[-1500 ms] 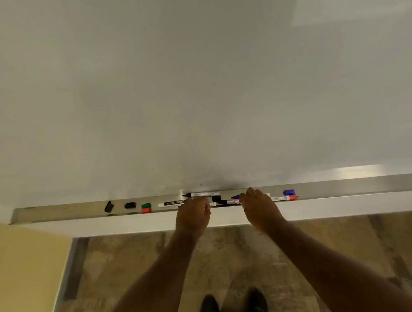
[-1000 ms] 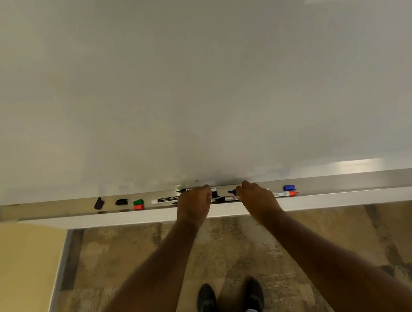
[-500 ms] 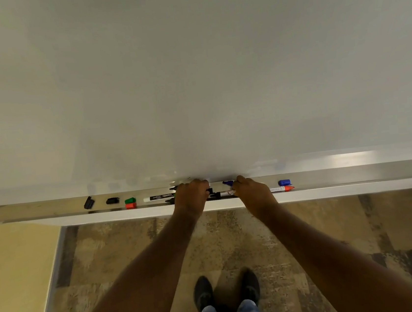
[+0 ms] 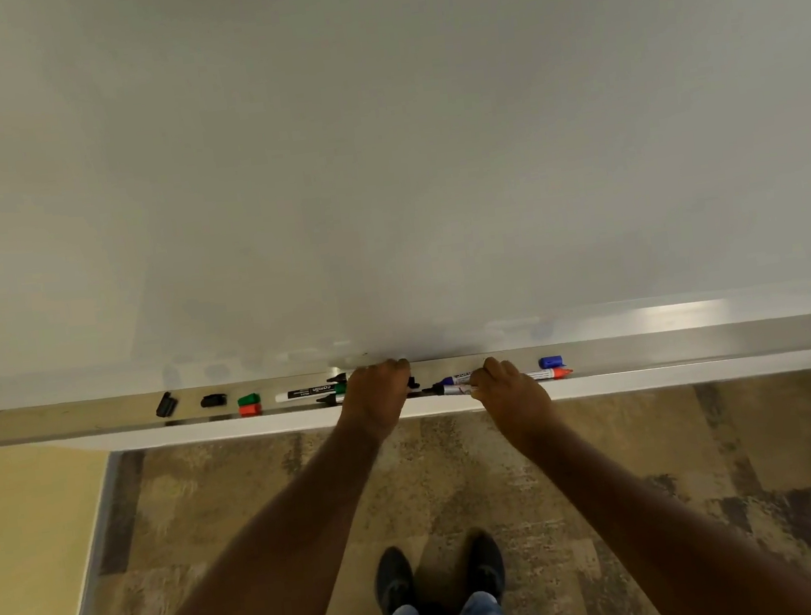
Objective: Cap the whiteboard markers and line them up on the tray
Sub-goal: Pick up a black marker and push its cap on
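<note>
Markers lie scattered along the metal tray under a whiteboard, with both bare hands reaching into the middle of it. The left hand is curled, knuckles up, over the ends of a white marker and a green-banded marker; whether it grips either one cannot be told. The right hand is curled over the middle of a blue marker and another marker lying alongside it, their uncapped tips pointing left; its grip is hidden too. An orange-ended marker sticks out just right of that hand, beside a loose blue cap. Left of the hands sit a green cap touching a red cap, then two black caps further along.
</note>
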Tool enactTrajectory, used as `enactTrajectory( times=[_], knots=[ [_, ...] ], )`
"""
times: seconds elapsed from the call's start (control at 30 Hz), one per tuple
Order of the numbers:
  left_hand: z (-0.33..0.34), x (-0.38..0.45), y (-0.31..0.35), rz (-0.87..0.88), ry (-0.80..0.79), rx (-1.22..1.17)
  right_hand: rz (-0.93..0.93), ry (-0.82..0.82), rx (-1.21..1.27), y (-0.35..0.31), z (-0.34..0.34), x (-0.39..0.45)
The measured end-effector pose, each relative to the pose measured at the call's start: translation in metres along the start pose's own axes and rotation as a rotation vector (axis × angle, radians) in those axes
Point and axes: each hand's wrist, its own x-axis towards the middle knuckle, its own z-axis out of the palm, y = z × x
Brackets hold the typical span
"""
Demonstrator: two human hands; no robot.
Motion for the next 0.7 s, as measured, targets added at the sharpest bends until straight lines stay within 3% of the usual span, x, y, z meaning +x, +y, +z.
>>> enactTrajectory(
  times=[0.17,0.37,0.7],
  knots=[
    [0.001,-0.012,-0.004,-0.015,0.043,-0.137,0.048,0.079,-0.029,0.006,0.003,-0.01],
    [0.0,-0.035,-0.001,-0.064,0.121,-0.346,0.092,0.047,-0.013,0.001,0.001,-0.018],
    [-0.004,-0.048,0.0,-0.091,0.084,-0.558,0.093,-0.025,0.003,-0.012,-0.001,-0.02]
  ],
)
